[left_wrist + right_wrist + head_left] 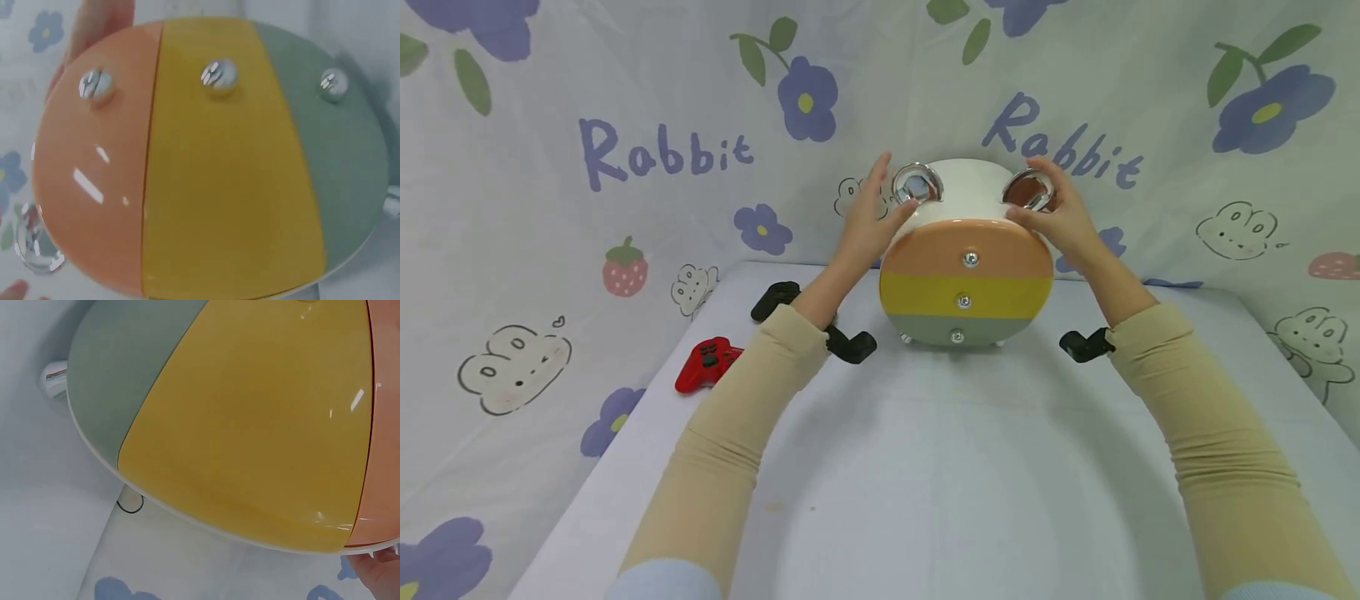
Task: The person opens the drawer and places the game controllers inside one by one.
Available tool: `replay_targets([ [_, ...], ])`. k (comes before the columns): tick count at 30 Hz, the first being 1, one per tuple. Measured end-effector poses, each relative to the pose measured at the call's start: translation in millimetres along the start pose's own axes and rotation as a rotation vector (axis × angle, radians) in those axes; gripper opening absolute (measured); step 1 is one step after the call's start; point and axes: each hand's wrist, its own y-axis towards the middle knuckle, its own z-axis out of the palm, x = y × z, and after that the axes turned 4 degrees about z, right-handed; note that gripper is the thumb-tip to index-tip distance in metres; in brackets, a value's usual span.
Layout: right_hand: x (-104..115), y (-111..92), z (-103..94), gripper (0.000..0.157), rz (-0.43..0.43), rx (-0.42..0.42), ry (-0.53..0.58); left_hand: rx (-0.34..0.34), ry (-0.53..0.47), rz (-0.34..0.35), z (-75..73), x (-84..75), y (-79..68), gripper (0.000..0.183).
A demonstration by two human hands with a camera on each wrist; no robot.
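A rounded white drawer cabinet stands at the back of the table. Its front carries an orange drawer, a yellow one and a green one, each with a silver knob. Two round chrome pieces stick up on top like ears. My left hand is at the left chrome piece, fingers extended upward and thumb at the cabinet's upper edge. On the other side my right hand spreads thumb and index finger around the right chrome piece, thumb near the orange drawer's top edge.
A red game controller and a black controller lie to the left, partly behind my left arm. Behind the white table hangs a cloth printed with flowers and rabbits. A black camera mount juts from my right wrist.
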Motion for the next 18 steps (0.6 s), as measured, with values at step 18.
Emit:
replay_targets([
  [18, 1, -2, -0.2, 0.076, 0.004, -0.005, -0.036, 0.126, -0.087, -0.062, 84.9, 12.3, -97.4, 0.039],
])
